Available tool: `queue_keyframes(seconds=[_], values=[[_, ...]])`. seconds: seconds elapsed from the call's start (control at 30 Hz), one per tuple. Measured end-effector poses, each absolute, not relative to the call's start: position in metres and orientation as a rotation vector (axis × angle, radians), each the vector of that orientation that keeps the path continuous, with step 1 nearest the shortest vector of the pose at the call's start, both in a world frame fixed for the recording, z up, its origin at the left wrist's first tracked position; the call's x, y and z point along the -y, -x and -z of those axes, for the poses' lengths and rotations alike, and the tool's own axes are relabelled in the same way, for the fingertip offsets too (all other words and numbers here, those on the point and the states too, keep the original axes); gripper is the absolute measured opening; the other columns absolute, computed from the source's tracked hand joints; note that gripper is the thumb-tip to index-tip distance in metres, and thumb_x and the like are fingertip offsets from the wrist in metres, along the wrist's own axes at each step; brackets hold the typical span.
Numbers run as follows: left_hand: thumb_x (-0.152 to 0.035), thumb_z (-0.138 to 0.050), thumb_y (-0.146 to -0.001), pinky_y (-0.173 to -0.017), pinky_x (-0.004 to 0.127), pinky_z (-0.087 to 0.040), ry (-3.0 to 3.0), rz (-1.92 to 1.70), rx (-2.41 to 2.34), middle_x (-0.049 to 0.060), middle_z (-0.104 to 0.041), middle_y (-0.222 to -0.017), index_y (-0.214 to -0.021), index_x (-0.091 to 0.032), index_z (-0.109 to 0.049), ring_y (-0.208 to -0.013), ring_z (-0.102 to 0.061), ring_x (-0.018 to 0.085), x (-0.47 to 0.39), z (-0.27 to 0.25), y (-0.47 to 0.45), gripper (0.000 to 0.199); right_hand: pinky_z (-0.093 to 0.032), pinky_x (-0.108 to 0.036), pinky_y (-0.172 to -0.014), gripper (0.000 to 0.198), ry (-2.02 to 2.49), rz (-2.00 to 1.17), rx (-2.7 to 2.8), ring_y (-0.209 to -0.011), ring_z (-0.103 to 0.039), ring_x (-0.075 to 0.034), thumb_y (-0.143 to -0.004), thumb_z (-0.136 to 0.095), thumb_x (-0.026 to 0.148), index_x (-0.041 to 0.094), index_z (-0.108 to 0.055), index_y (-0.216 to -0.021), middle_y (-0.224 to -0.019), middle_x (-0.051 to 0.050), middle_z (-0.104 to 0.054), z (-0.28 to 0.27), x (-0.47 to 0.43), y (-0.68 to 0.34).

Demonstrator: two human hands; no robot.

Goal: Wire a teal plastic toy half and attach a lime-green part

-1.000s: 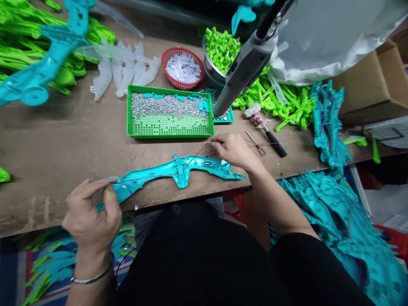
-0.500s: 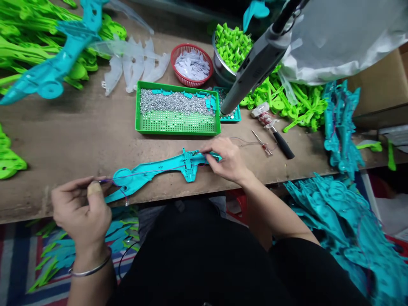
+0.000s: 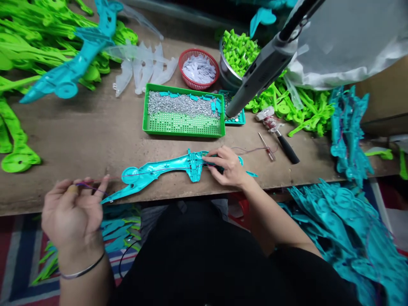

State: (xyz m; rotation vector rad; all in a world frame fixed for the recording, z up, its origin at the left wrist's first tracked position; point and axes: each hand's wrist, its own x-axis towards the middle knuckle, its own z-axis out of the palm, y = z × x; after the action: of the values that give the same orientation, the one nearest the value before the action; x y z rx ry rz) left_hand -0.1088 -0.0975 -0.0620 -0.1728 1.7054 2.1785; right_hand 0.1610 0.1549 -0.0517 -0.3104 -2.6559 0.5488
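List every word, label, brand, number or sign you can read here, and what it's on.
No text can be read in this picture.
Grey tool: faint marks on its body, too small and blurred to read.
Teal part being handled: no lettering that can be made out.
Green tray: no lettering visible on its front wall.

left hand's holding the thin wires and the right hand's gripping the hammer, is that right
Not quite: the right hand isn't gripping the hammer, which lies apart from it on the table. The head view shows that hand on the blue plastic part. The left hand is indeed holding the thin wires.
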Motion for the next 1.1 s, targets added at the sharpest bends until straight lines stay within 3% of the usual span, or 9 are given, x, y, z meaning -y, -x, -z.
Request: queue_keyframes(seconds=[0.17, 0.33, 0.47, 0.63, 0.77, 0.87, 0.97, 1.03, 1.1], values=[[-0.006, -0.066, -0.07, -0.095, 0.048, -0.056, 0.268, -2.199, -1.533, -0.006, -0.066, -0.072, -0.079, -0.021, -0.059, -0.079, -0.065, 0.012, 0.095, 0.062, 0.104, 0.02, -0.048, -0.04, -0.077, 0.029, 0.278, -0.396, 2.755, -0.089, -0.058, -0.023, -0.086, -0.057, 0.02, 0.016, -0.072, -0.11, -0.109, -0.014, -0.067, 0.05, -0.163, -0.172], [-0.023, -0.081, -0.07, -0.078, 0.032, -0.059, 0.122, -2.139, -1.602, -0.001, -0.073, -0.088, -0.088, -0.021, -0.063, -0.076, -0.067, 0.013, 0.081, 0.056, 0.089, 0.026, -0.04, -0.043, -0.071, 0.03, 0.319, -0.242, 2.841, -0.084, -0.057, -0.027, -0.082, -0.058, 0.026, 0.02, -0.073, -0.108, -0.102, -0.012, -0.07, 0.031, -0.178, -0.187], [-0.029, -0.078, -0.076, -0.074, 0.021, -0.053, -0.068, -2.127, -1.756, 0.001, -0.075, -0.091, -0.093, -0.021, -0.065, -0.076, -0.067, 0.009, 0.074, 0.052, 0.087, 0.022, -0.044, -0.049, -0.085, 0.03, 0.311, -0.436, 2.699, -0.097, -0.064, -0.03, -0.087, -0.063, 0.028, 0.026, -0.067, -0.116, -0.109, -0.011, -0.073, -0.001, -0.16, -0.154], [-0.033, -0.072, -0.084, -0.082, 0.03, -0.056, -0.345, -2.004, -1.913, 0.004, -0.076, -0.094, -0.095, -0.023, -0.064, -0.089, -0.072, 0.016, 0.071, 0.036, 0.077, 0.017, -0.045, -0.056, -0.107, 0.055, 0.089, -0.676, 2.602, -0.124, -0.061, -0.031, -0.091, -0.062, 0.031, 0.021, -0.047, -0.143, -0.132, -0.012, -0.067, -0.004, -0.098, -0.059], [-0.036, -0.066, -0.089, -0.082, 0.034, -0.059, -0.529, -1.925, -1.942, 0.006, -0.076, -0.097, -0.104, -0.024, -0.062, -0.09, -0.074, 0.019, 0.071, 0.029, 0.078, 0.02, -0.06, -0.038, -0.083, 0.037, 0.119, -1.001, 2.528, -0.099, -0.074, -0.023, -0.098, -0.05, 0.025, 0.018, -0.053, -0.134, -0.114, -0.012, -0.075, 0.014, -0.063, -0.007], [-0.034, -0.054, -0.095, -0.09, 0.037, -0.056, -0.739, -1.639, -2.39, 0.008, -0.074, -0.11, -0.115, -0.024, -0.061, -0.099, -0.071, 0.02, 0.076, 0.028, 0.113, 0.024, -0.058, -0.03, -0.073, 0.022, 0.241, -1.152, 2.458, -0.082, -0.075, -0.019, -0.099, -0.048, 0.025, 0.019, -0.065, -0.11, -0.094, -0.007, -0.077, 0.016, -0.065, 0.0], [-0.025, -0.046, -0.094, -0.108, 0.047, -0.044, -0.697, -1.3, -2.842, 0.014, -0.069, -0.118, -0.108, -0.018, -0.064, -0.118, -0.062, 0.027, 0.087, 0.028, 0.177, 0.023, -0.055, -0.027, -0.067, 0.02, 0.444, -1.251, 2.394, -0.07, -0.071, -0.016, -0.097, -0.052, 0.032, 0.02, -0.068, -0.102, -0.081, -0.003, -0.074, 0.007, -0.082, -0.008], [-0.018, -0.049, -0.089, -0.111, 0.054, -0.038, -0.621, -1.183, -2.912, 0.017, -0.068, -0.115, -0.102, -0.015, -0.065, -0.121, -0.059, 0.032, 0.093, 0.03, 0.218, 0.021, -0.051, -0.025, -0.06, 0.022, 0.564, -1.309, 2.352, -0.065, -0.067, -0.015, -0.096, -0.053, 0.036, 0.02, -0.068, -0.1, -0.076, -0.002, -0.071, 0.003, -0.093, -0.015], [-0.013, -0.048, -0.085, -0.107, 0.053, -0.042, -0.603, -1.076, -2.903, 0.017, -0.071, -0.106, -0.097, -0.015, -0.067, -0.114, -0.063, 0.031, 0.098, 0.034, 0.247, 0.022, -0.049, -0.025, -0.057, 0.022, 0.633, -1.346, 2.316, -0.063, -0.064, -0.014, -0.094, -0.054, 0.038, 0.02, -0.068, -0.098, -0.073, -0.002, -0.069, 0.001, -0.102, -0.021]])
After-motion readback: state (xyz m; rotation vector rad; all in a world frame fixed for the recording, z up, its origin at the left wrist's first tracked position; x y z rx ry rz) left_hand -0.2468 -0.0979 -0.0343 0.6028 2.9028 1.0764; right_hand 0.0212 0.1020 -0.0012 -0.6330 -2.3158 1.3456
